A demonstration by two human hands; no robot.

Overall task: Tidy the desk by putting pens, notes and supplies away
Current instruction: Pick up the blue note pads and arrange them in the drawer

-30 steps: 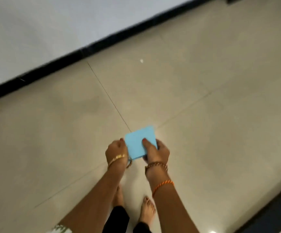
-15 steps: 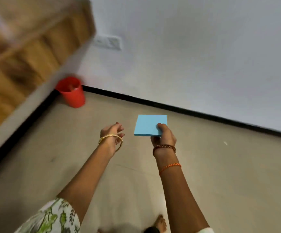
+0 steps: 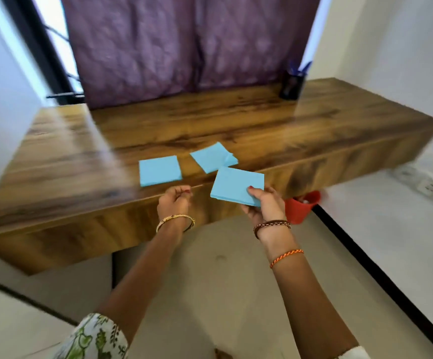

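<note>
My right hand (image 3: 264, 206) holds a stack of blue sticky notes (image 3: 236, 185) by its near right corner, just in front of the wooden desk's (image 3: 80, 156) front edge. My left hand (image 3: 175, 202) hovers at that front edge with fingers loosely curled and nothing in it. On the desk lie a flat blue pile of notes (image 3: 159, 170) and, to its right, a looser fanned pile of blue notes (image 3: 214, 157). A dark pen holder (image 3: 291, 85) with blue pens stands at the back right of the desk.
A red bin (image 3: 301, 207) sits on the floor under the desk's right side, by the white wall. A wall socket (image 3: 422, 185) is at the right. A purple curtain (image 3: 184, 45) hangs behind the desk. Tiled floor lies below my arms.
The view swung up from the floor to the desk. My left hand let go of the blue stack, which stays in my right hand and now sits near the desk's front edge.
</note>
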